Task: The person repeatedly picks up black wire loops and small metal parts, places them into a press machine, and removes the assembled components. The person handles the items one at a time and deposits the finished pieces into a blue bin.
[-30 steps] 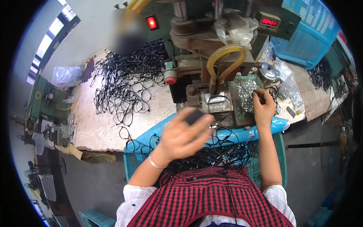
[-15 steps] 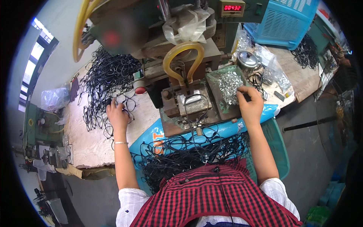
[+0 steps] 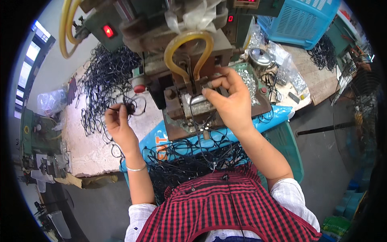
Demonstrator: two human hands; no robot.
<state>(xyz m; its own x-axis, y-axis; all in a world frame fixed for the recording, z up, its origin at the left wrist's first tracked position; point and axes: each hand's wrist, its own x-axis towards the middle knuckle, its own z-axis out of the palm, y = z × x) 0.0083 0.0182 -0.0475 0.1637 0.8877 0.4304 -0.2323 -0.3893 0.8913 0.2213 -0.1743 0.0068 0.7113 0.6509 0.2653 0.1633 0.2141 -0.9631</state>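
Observation:
My left hand (image 3: 122, 128) is raised over the left of the table, thumb and fingers pinched on a black cable (image 3: 140, 105) that curls into a small loop. My right hand (image 3: 233, 101) reaches into the bench press (image 3: 183, 72), with thumb and forefinger closed together beside its tooling. Whatever lies between those fingertips is too small to make out. Just left of them is a pale metal block (image 3: 196, 99) on the press bed, and a thin black cable runs down from it. Behind my right hand, a green tray (image 3: 246, 80) holds many small shiny metal pieces.
A heap of black cables (image 3: 107, 76) covers the table's left rear. More cables lie on a blue plastic sheet (image 3: 151, 147) before me. A yellow tube (image 3: 189, 36) arches over the press. Further right stand a lidded metal pot (image 3: 260, 57) and a blue basket (image 3: 296, 24).
My right hand has left the tray of metal pieces and moved left to the press tooling. My left hand has lifted a cable away from the heap. My view has shifted slightly.

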